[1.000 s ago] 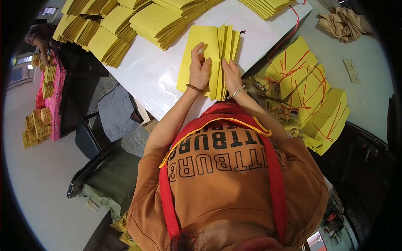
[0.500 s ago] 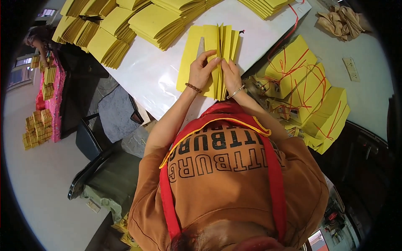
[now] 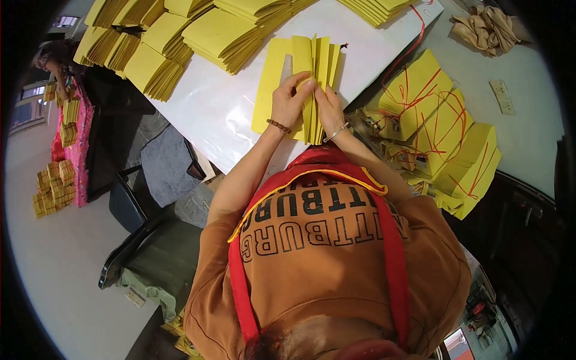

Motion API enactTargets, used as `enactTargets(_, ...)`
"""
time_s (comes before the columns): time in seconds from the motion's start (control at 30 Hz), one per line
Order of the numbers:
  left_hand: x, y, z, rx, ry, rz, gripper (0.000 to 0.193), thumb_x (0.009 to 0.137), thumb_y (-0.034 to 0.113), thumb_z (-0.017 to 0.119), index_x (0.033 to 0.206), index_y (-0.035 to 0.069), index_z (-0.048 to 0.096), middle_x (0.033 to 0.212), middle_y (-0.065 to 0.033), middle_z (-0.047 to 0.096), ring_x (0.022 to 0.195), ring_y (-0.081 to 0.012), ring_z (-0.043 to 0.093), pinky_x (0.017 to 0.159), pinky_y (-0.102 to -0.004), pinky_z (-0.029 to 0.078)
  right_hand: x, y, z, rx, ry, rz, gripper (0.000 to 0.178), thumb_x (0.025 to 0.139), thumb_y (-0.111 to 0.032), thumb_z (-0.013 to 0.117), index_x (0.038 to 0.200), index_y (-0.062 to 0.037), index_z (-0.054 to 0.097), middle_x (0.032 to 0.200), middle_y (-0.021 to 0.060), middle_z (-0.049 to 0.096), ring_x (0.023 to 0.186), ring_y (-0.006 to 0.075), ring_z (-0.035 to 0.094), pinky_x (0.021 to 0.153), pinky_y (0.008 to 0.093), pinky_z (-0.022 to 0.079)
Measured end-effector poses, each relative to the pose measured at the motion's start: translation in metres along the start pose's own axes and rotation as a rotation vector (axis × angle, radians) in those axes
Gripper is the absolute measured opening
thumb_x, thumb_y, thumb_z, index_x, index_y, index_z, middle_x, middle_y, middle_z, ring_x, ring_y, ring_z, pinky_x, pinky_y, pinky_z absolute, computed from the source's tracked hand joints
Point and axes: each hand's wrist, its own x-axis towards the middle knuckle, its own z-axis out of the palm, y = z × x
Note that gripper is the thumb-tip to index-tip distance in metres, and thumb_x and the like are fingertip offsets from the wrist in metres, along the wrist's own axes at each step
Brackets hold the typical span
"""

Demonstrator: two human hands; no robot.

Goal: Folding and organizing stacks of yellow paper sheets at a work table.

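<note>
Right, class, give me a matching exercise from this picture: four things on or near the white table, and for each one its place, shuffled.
Things:
1. folded yellow paper stack
2. string-tied yellow bundles
3. crumpled brown paper
4. black chair

Places:
A. far right corner, beyond the table's end
B. on the floor to the person's left, beside the white table
C. under both hands, the left hand and the right hand pressing on it
D. heaped to the person's right, bound with red string

Pairs: 1-C, 2-D, 3-A, 4-B
</note>
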Motion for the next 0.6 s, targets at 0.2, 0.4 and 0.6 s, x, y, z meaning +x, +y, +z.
enactTargets(0.2, 0.0, -0.009, -0.002, 0.023, -0.042, -0.031, 0.036, 0.08, 0.026, 0.063, 0.105, 0.0, 0.06, 0.082, -0.0049, 0.058, 0.067, -0.0082, 0.048, 0.059, -0.0218, 0.04, 0.0, -0.001, 0.0, 0.013, 0.003, -0.032, 0.028, 0.09, -0.025, 0.045, 0.095, 0.0017, 0.051, 0.081, 0.0172, 0.057, 0.076, 0.0233, 0.054, 0.068, 0.033, 0.042)
enactTargets(0.4, -0.001, -0.009, -0.005, -0.089, -0.056, -0.095, 0.031, 0.08, 0.024, 0.064, 0.1, 0.001, 0.061, 0.074, -0.0015, 0.056, 0.062, -0.0069, 0.046, 0.056, -0.0207, 0.038, 0.0, -0.001, -0.001, -0.015, 0.002, -0.029, 0.029, 0.09, -0.025, 0.044, 0.097, 0.0018, 0.051, 0.082, 0.0187, 0.057, 0.076, 0.0262, 0.055, 0.069, 0.0338, 0.042)
enactTargets(0.6, -0.001, -0.008, -0.007, -0.034, -0.078, -0.067, 0.03, 0.081, 0.021, 0.063, 0.1, -0.001, 0.06, 0.071, -0.0007, 0.055, 0.062, -0.0061, 0.047, 0.056, -0.0197, 0.038, 0.001, 0.0, -0.001, -0.021, 0.001, -0.017, 0.029, 0.09, -0.025, 0.044, 0.098, 0.0016, 0.051, 0.083, 0.0192, 0.057, 0.078, 0.0282, 0.055, 0.069, 0.0346, 0.042)
